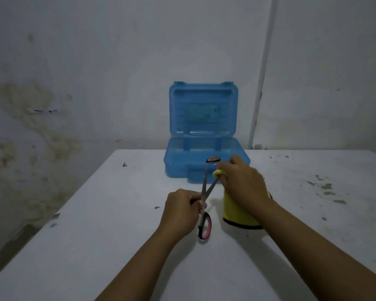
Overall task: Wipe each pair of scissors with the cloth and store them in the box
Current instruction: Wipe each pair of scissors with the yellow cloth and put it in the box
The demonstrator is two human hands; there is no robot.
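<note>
While our left hand (181, 210) curls tight around the pink-and-black handled metal scissors (205, 205), our right hand (243, 181) pinches the soft yellow cloth (239, 213) around one blade. The scissors sit between our hands, blades spread apart and pointing up and away toward the see-through blue plastic box (204, 148). It stands open just behind, on the white table (96, 235). An orange-handled pair of scissors (213, 160) pokes up at its front edge.

Dim light falls on a pale wall (96, 61) blotched with brownish stains (heaviest at the left). A white pipe (261, 83) runs down it behind the scuffed white table (96, 235).
</note>
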